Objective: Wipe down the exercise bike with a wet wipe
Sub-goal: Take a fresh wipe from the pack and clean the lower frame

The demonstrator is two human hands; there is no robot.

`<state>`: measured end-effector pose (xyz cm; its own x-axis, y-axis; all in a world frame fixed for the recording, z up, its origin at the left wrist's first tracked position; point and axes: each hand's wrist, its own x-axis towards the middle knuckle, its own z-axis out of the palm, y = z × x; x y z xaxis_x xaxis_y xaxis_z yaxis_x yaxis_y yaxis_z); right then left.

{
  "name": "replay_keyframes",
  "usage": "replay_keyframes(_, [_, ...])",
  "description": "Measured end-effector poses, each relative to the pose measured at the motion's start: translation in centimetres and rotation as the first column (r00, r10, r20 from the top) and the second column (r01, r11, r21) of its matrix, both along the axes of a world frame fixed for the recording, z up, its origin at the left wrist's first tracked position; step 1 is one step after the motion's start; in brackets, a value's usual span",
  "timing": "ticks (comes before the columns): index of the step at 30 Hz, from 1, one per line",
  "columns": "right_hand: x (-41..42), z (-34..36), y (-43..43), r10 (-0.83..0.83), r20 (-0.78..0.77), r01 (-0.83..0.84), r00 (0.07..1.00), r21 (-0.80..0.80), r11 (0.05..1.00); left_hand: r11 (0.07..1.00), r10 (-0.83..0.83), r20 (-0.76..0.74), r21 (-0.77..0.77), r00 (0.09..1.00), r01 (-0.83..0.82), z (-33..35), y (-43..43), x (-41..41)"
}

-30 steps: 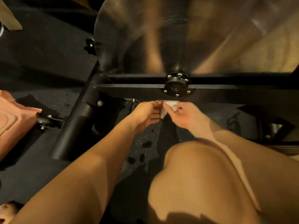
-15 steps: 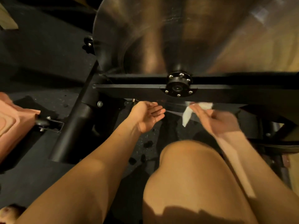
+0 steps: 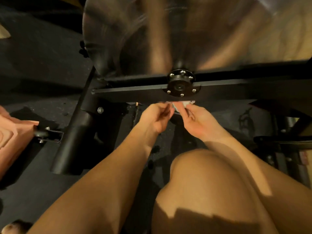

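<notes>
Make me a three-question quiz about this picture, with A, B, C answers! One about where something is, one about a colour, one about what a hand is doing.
1. Where is the wipe?
A. On the knee.
B. Just under the black bar.
C. On the floor at the far left.

2. What colour is the wipe?
A. White.
B. Red.
C. Blue.

3. What is the right hand doing?
A. Resting on the knee.
B. Gripping the flywheel.
C. Pinching the wipe.

Answers: B, it peeks out right below the bar; A, it shows white against the dark frame; C, its fingertips close on the wipe.
</notes>
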<state>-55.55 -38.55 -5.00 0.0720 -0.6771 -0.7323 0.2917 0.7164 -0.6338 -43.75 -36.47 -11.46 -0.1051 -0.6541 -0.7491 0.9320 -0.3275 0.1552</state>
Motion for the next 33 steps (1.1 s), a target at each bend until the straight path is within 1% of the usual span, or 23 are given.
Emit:
replay_keyframes(1, [-0.6,0.1,0.2,-0.124,0.122,0.119,0.985,0.042,0.992,1.000,-0.009,-0.020,-0.014,1.000,0.008,0.4,-0.6,-1.2])
replay_keyframes(2, [-0.9,-0.2,0.0,-0.184,0.192,0.175,0.964,0.064,0.983,1.000,0.006,-0.035,0.012,0.999,-0.005,1.0,-1.1,-2.0])
replay_keyframes(3, [-0.9,-0.8,-0.2,-0.184,0.183,0.170,0.966,0.089,0.981,0.998,0.014,-0.045,0.056,0.999,-0.011,1.2,-1.6,-2.6])
replay_keyframes(5, [-0.1,-1.6,-0.5,-0.136,0.120,0.124,0.983,0.103,0.987,0.988,0.065,-0.026,0.142,0.998,-0.061,1.0,-2.0,-2.6])
replay_keyframes(7, [1.2,-2.5,-0.9,-0.107,0.139,0.090,0.984,0.124,0.988,0.979,0.109,0.015,0.173,0.994,-0.110,1.2,-1.1,-1.0])
replay_keyframes(9, [3.3,-3.0,-0.9,-0.054,0.162,0.032,0.985,0.138,0.990,0.956,0.190,0.048,0.219,0.981,-0.196,0.5,-0.5,1.0])
replay_keyframes(10, [4.4,-3.3,-0.8,-0.018,0.146,-0.004,0.989,0.149,0.989,0.931,0.258,0.058,0.252,0.964,-0.264,0.1,-0.2,2.1])
replay_keyframes(12, [5.9,-4.3,-0.5,0.040,0.122,-0.059,0.992,0.152,0.987,0.899,0.289,0.129,0.304,0.949,-0.315,-1.1,0.1,3.6])
replay_keyframes(13, [6.2,-4.6,-0.3,0.046,0.114,-0.063,0.992,0.154,0.986,0.899,0.253,0.177,0.319,0.951,-0.299,-1.7,0.1,3.8])
replay_keyframes(15, [5.7,-4.6,-0.2,0.004,0.090,-0.016,0.996,0.127,0.992,0.901,0.194,0.202,0.351,0.960,-0.256,-2.2,-0.1,3.4])
replay_keyframes(17, [3.8,-4.0,-0.6,-0.124,0.121,0.110,0.985,0.117,0.987,0.905,0.203,0.130,0.353,0.971,-0.236,-2.4,-0.6,2.1])
replay_keyframes(18, [2.6,-3.9,-1.0,-0.223,0.132,0.206,0.966,0.128,0.970,0.922,0.163,0.091,0.342,0.982,-0.184,-2.3,-0.9,1.1])
replay_keyframes(20, [-0.3,-2.3,-1.2,-0.384,0.120,0.374,0.915,0.098,0.922,0.961,0.000,0.022,0.278,1.000,-0.006,-1.8,-1.7,-1.4])
replay_keyframes(21, [-1.8,-1.5,-1.3,-0.440,0.156,0.434,0.884,0.077,0.898,0.972,-0.039,-0.045,0.232,0.998,0.048,-1.4,-2.0,-2.7])
replay_keyframes(22, [-3.5,-0.8,-1.8,-0.441,0.199,0.428,0.875,0.107,0.898,0.980,-0.035,-0.132,0.188,0.991,0.060,-0.8,-2.2,-4.1])
replay_keyframes(23, [-5.1,-0.4,-1.7,-0.366,0.132,0.361,0.921,0.061,0.931,0.988,-0.027,-0.194,0.143,0.981,0.056,-0.2,-2.4,-5.2])
replay_keyframes(24, [-5.9,-0.3,-1.7,-0.347,0.116,0.345,0.930,0.042,0.938,0.994,-0.029,-0.226,0.097,0.974,0.052,0.5,-2.5,-6.0])
replay_keyframes(25, [-6.4,-0.5,-2.0,-0.406,0.155,0.397,0.901,0.087,0.914,0.996,-0.020,-0.224,0.075,0.974,0.037,0.8,-2.6,-6.6])
replay_keyframes(26, [-6.5,-0.9,-2.1,-0.392,0.117,0.397,0.913,-0.028,0.917,0.997,0.003,-0.196,0.071,0.981,0.011,1.0,-2.5,-6.7])
replay_keyframes(27, [-6.3,-1.2,-1.5,-0.364,0.077,0.367,0.928,-0.026,0.930,0.996,0.035,-0.153,0.090,0.988,-0.021,0.5,-2.5,-6.4])
replay_keyframes(28, [-5.0,-1.8,-1.3,-0.345,0.025,0.344,0.938,0.026,0.939,0.988,0.069,-0.122,0.143,0.990,-0.051,-0.2,-2.1,-5.6])
replay_keyframes(31, [-0.4,-3.7,-1.2,-0.118,-0.020,0.119,0.993,0.094,0.988,0.936,0.178,-0.044,0.317,0.983,-0.155,-3.0,-1.4,-1.4])
replay_keyframes(33, [1.3,-4.7,-1.4,0.034,-0.162,-0.032,0.986,0.017,0.999,0.872,0.355,-0.020,0.367,0.934,-0.324,-3.7,-1.0,1.0])
